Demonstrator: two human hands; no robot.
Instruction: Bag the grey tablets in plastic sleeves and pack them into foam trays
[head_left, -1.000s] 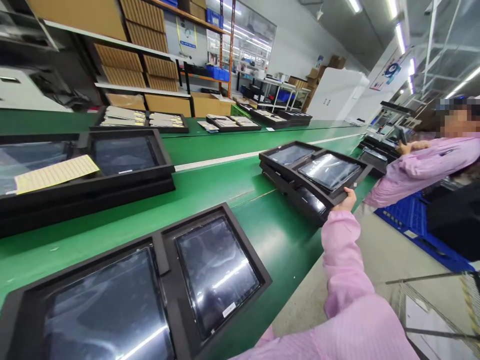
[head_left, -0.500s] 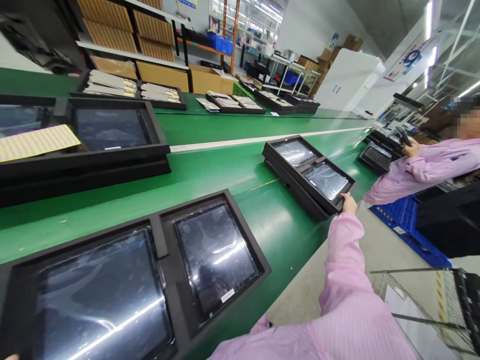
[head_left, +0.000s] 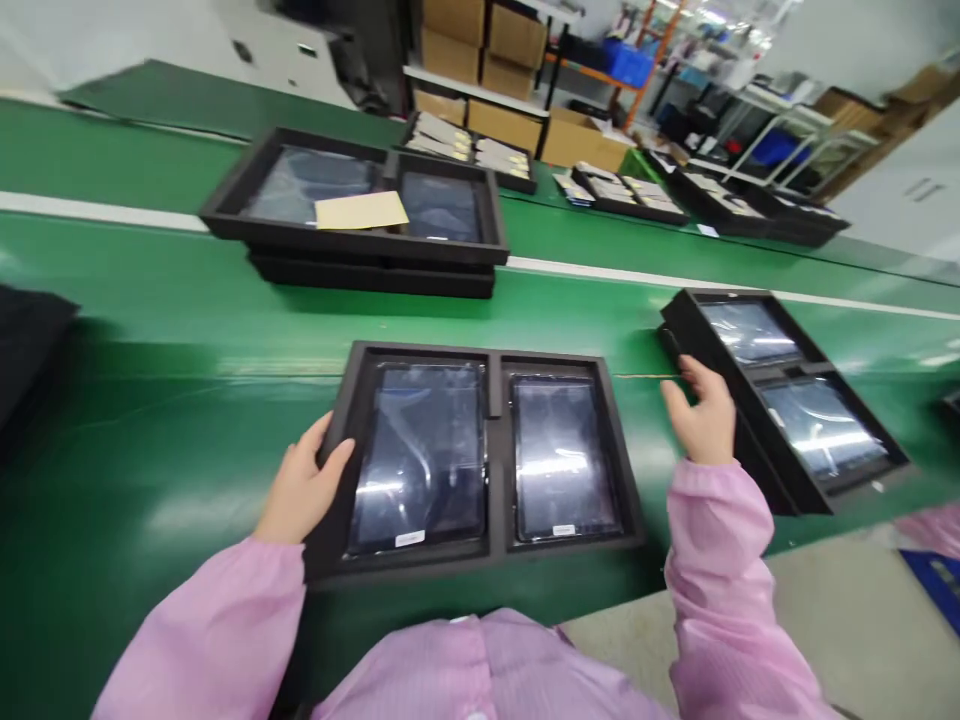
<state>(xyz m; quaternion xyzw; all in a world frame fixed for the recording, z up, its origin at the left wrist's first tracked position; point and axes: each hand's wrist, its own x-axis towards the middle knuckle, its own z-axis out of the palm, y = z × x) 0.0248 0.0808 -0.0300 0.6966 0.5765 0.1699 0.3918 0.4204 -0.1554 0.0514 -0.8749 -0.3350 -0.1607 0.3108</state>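
Note:
A black two-compartment tray (head_left: 496,560) lies before me, with a glossy tablet screen (head_left: 424,450) in its left compartment and another tablet screen (head_left: 566,455) in its right one. My left hand (head_left: 304,480) grips the tray's left side, thumb over the rim and fingers along the outer wall. My right hand (head_left: 703,412) is open, thumb and fingers apart, beside the left edge of a stack of black trays (head_left: 814,369). Whether its fingertips touch that stack I cannot tell. Two more screens lie in the stack's top tray.
Behind stands another tray stack (head_left: 375,275) with a yellow label sheet (head_left: 361,211) across it. Trays of grey pieces (head_left: 439,135) line the far side of the green bench (head_left: 187,440). A dark object (head_left: 30,345) sits at the left edge; part of a pink sleeve (head_left: 934,525) shows at right.
My view has swung left. My right hand has let go of the right stack's near corner and moved to its left side. My left hand has come into full view on the front tray.

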